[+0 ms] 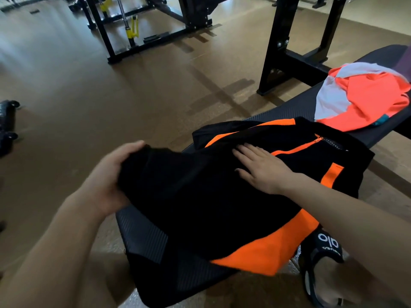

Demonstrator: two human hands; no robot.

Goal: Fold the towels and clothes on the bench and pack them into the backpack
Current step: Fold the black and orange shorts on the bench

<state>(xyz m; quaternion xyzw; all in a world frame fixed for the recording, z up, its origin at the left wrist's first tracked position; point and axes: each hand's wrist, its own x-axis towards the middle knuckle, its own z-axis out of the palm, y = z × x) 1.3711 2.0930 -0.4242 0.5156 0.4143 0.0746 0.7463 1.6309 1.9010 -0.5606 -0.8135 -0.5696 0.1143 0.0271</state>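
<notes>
A black shirt with orange panels and an orange zip [222,192] lies spread across the black padded bench [144,238]. My left hand [109,181] grips the shirt's left edge, fingers curled round a bunched fold lifted off the bench. My right hand [262,167] lies flat on the middle of the shirt, fingers straight, pressing it down. Farther along the bench at the right sits a crumpled orange and white garment [364,101]. No backpack shows in view.
Black gym rack frames [280,47] stand on the brown floor behind the bench, with yellow fittings [133,30] at the back. A foot in a black slide sandal [320,263] is at the lower right. A dark object [7,123] sits at the left edge.
</notes>
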